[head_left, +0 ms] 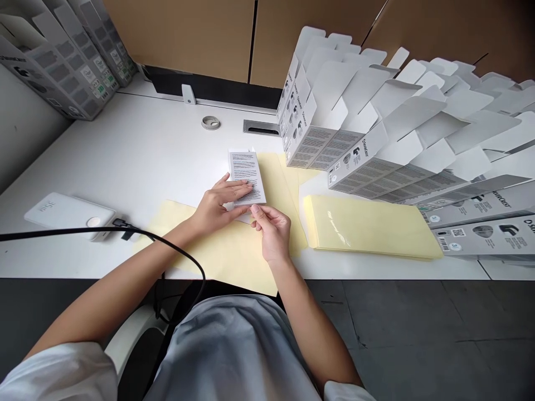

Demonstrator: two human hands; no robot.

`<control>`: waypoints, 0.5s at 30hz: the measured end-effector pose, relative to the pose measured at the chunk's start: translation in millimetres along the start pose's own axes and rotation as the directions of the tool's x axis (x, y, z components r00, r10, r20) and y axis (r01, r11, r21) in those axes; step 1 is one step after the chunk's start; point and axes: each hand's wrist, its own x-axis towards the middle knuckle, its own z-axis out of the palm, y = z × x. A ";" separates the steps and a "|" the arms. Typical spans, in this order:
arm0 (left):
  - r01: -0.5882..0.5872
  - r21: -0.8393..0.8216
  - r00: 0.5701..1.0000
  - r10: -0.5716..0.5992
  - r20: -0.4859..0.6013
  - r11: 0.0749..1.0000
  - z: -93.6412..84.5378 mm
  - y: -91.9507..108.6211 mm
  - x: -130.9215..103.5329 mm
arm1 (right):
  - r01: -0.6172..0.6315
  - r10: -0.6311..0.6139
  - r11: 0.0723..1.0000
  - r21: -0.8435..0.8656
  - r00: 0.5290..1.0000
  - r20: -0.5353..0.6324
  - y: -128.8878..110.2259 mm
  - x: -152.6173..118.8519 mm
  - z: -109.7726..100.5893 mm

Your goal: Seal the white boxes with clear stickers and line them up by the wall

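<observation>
A folded printed leaflet point(246, 161) lies over yellow sheets point(225, 256) on the white table. Its top face carries dense small print, and a little white paper shows beneath it at the upper and lower edges. My left hand point(217, 203) rests flat across the leaflet, fingers stretched out, with the thumb along its lower edge. At the lower right corner, the thumb and forefinger of my right hand point(273, 228) pinch the leaflet's edge; the other fingers are curled in.
Rows of printed cartons point(355, 167) with raised flaps stand at right, more cartons point(75, 78) at back left. A stack of glossy yellow sheets point(371, 228) lies right of my hands. A white power bank point(69, 214) with a black cable point(184, 250) sits left; a tape roll point(210, 122) lies behind.
</observation>
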 end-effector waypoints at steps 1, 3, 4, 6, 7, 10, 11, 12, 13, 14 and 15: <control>0.003 -0.003 1.000 -0.003 0.004 1.000 0.1 -0.2 -0.2 | -0.001 0.001 1.000 -0.002 1.000 0.003 -0.2 -0.1 0.2; 0.016 -0.007 1.000 -0.016 0.008 1.000 0.3 -0.7 -0.5 | -0.007 0.007 1.000 -0.011 1.000 0.004 -0.7 -0.3 0.4; 0.022 -0.009 1.000 -0.022 0.008 1.000 0.5 -1.0 -0.6 | -0.011 0.011 1.000 -0.015 1.000 0.004 -0.9 -0.2 0.4; 0.024 -0.014 1.000 -0.024 0.004 1.000 0.8 -1.6 -0.7 | -0.016 0.016 1.000 -0.020 1.000 0.005 -0.8 0.0 0.2; 0.022 -0.018 1.000 -0.022 0.002 1.000 0.9 -1.8 -0.7 | -0.018 0.018 1.000 -0.022 1.000 0.006 -0.6 0.1 0.1; 0.018 -0.027 1.000 -0.018 0.002 0.999 1.3 -2.0 -0.5 | -0.024 0.025 0.999 -0.032 1.000 0.005 0.8 0.5 -0.7; 0.017 -0.030 1.000 -0.017 0.002 0.999 1.4 -2.0 -0.5 | -0.026 0.027 0.999 -0.033 1.000 0.003 1.4 0.6 -1.0; 0.015 -0.032 1.000 -0.015 0.001 0.999 1.4 -2.0 -0.4 | -0.028 0.028 0.999 -0.033 1.000 0.002 1.9 0.6 -1.2; 0.014 -0.033 1.000 -0.014 0.002 0.999 1.5 -2.0 -0.4 | -0.028 0.028 0.999 -0.032 1.000 0.000 2.3 0.7 -1.3; 0.014 -0.034 1.000 -0.014 0.002 0.999 1.5 -2.1 -0.4 | -0.028 0.028 0.999 -0.031 1.000 -0.001 2.7 0.7 -1.4; 0.014 -0.036 1.000 -0.014 0.003 0.999 1.5 -2.1 -0.4 | -0.028 0.028 0.999 -0.028 1.000 -0.002 3.0 0.8 -1.5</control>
